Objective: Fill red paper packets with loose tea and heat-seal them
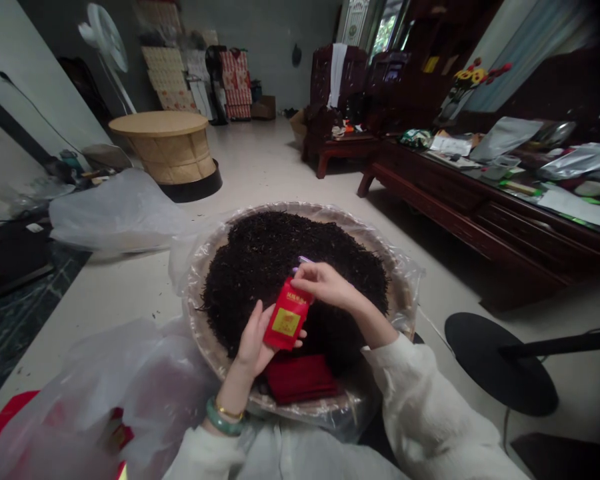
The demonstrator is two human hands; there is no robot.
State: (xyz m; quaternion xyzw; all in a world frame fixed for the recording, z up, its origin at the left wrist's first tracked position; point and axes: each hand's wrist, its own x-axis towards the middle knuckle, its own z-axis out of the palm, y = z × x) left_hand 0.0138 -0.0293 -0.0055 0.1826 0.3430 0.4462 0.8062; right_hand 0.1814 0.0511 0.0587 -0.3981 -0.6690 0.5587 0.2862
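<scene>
One yellow-labelled red rectangular packet (287, 320) is lying in the left hand (255, 345), fingers cradling; the right hand (327, 285) is pinching its one-o'clock end between fingers.

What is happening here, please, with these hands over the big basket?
A person's left hand supports a red packet from below, and the right hand holds it by its top end. Beneath them, dark leaf-like material fills much of a round basket. A red stack lies at its near side.

white loose sleeves (425, 390) | left wrist (234, 392): green bangle (220, 421) | thin gold-coloured bracelet (229, 414)
</scene>
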